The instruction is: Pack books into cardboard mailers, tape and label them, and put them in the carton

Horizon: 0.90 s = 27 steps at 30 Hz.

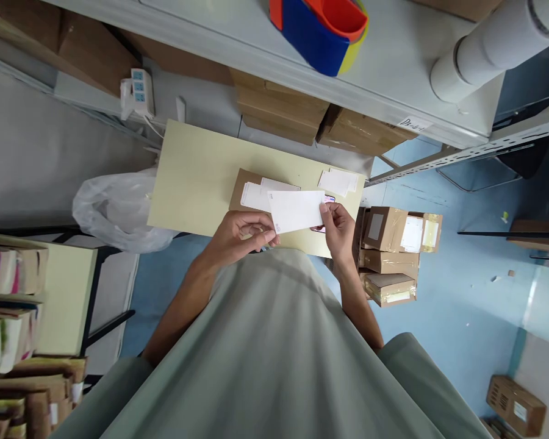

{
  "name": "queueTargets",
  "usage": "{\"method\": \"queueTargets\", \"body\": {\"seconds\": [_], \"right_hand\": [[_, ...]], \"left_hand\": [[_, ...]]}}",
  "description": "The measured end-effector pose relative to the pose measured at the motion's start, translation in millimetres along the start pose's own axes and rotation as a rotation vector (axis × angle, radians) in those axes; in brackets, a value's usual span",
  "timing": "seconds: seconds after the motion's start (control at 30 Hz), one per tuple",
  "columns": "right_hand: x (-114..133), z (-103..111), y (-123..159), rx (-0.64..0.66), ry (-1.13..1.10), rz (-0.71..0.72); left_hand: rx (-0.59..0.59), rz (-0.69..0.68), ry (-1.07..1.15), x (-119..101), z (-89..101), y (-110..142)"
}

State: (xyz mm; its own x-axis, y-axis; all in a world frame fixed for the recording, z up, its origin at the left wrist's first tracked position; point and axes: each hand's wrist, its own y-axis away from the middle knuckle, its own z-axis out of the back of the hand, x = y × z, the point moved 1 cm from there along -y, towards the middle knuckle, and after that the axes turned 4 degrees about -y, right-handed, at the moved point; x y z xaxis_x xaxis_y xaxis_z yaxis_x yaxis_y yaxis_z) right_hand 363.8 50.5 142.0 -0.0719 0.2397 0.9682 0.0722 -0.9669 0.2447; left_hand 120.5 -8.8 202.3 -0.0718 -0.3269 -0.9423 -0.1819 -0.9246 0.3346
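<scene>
Between my hands, above the front edge of the pale yellow table (196, 177), a white label sheet (296, 211) with small dark marks is held nearly flat. My left hand (246, 235) pinches its lower left corner between thumb and fingertips. On the right edge, the thumb of my right hand (337, 227) presses on top with the fingers behind. Other white sheets (253, 196) lie on a brown cardboard piece (238, 188) just beyond. A phone (329, 199) with a lit screen is partly hidden behind the held sheet and my right hand.
More white slips (337, 181) lie at the table's far right corner. A grey shelf (393, 79) overhangs the far side, carrying a blue and red holder (320, 30) and white rolls (485, 55). Taped cardboard boxes (387, 262) stand at right; a plastic bag (119, 207) hangs at left.
</scene>
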Motion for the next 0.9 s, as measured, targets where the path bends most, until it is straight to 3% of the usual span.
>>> {"method": "queueTargets", "body": {"seconds": [0.17, 0.4, 0.57, 0.63, 0.77, 0.9], "right_hand": [[8, -42, 12, -0.027, 0.036, 0.016], [12, -121, 32, -0.057, 0.080, -0.007], [23, -175, 53, -0.081, 0.360, 0.125], [37, -195, 67, -0.027, 0.408, 0.201], [66, -234, 96, 0.164, 0.295, 0.241], [77, -264, 109, 0.220, 0.303, 0.228]], "left_hand": [[0.011, -0.009, -0.051, 3, 39.3, 15], [0.034, -0.082, -0.011, 11, 108.6, 41], [0.016, -0.137, -0.043, 18, 153.2, 62], [0.007, -0.152, -0.070, 21, 167.8, 70], [0.040, -0.172, -0.145, 32, 190.7, 82], [0.087, -0.195, -0.186, 41, 206.0, 91]]}}
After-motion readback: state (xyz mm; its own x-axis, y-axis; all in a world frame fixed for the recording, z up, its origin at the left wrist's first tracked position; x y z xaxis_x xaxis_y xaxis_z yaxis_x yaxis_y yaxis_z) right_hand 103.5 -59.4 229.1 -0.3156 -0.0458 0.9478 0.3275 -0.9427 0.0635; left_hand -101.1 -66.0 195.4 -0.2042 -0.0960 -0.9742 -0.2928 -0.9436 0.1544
